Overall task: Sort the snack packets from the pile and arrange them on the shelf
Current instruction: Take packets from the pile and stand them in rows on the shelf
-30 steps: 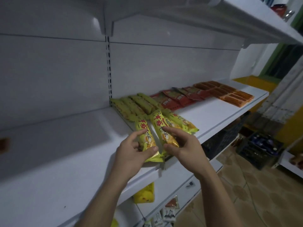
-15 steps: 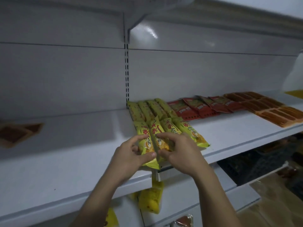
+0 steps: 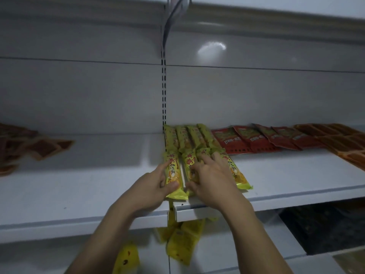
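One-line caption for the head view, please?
Left hand grips a yellow snack packet while right hand presses neighbouring packets on a white shelf, near red packets.

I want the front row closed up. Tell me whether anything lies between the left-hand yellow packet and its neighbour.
Nothing visible does. The left hand grips the leftmost yellow packet; only bare shelf shows between it and the next packet, under the right hand.

A slotted metal upright (image 3: pixel 163 91) runs down the grey back panel (image 3: pixel 79 91); right of it, a light glare (image 3: pixel 211 48) shines on that panel
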The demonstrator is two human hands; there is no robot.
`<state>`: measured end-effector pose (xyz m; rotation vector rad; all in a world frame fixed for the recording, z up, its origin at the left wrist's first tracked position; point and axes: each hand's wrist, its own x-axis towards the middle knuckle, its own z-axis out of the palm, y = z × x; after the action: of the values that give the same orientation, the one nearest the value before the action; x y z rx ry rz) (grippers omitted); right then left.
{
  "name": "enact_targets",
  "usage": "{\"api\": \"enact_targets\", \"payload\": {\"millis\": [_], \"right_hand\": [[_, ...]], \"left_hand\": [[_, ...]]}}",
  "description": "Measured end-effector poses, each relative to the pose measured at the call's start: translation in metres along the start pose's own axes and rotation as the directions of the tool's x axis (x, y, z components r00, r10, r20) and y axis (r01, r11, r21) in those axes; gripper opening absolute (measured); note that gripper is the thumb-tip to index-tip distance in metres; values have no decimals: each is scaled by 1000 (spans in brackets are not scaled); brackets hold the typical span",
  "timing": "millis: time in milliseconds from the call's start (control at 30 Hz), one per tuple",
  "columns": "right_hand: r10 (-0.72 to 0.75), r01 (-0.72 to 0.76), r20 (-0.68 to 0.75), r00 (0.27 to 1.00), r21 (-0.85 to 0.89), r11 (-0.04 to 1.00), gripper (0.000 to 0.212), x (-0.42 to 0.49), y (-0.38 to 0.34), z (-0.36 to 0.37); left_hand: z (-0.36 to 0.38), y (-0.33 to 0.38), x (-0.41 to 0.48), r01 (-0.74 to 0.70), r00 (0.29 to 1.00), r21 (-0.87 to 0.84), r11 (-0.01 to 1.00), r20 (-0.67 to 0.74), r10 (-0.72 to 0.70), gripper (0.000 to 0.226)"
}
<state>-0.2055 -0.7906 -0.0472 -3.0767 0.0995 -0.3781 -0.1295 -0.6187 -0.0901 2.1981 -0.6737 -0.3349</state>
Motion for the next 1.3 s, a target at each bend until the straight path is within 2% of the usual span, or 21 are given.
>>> {"api": "enact_targets", "payload": {"millis": [133, 300, 400, 767, 1300], "right_hand": [[-32, 31, 19, 999, 42, 999, 44, 0, 3, 0], [-65, 61, 63, 996, 60, 996, 51, 1, 7, -2], [-73, 69, 81, 994, 55, 996, 51, 2, 9, -3], [-61, 56, 58, 996, 80, 995, 48, 2, 6, 2], [-39, 38, 1, 999, 162, 986, 50, -13, 13, 2]], "left_hand": [[0, 2, 1, -12, 1000, 43, 999, -1, 12, 69], [0, 7, 5, -31, 998, 99, 995, -43, 35, 67], [3, 9, 7, -45, 998, 50, 998, -50, 48, 67], [2, 8, 9, -28, 999, 37, 999, -26, 29, 65], [7, 19, -2, 24, 985, 162, 987, -171, 4, 64]]}}
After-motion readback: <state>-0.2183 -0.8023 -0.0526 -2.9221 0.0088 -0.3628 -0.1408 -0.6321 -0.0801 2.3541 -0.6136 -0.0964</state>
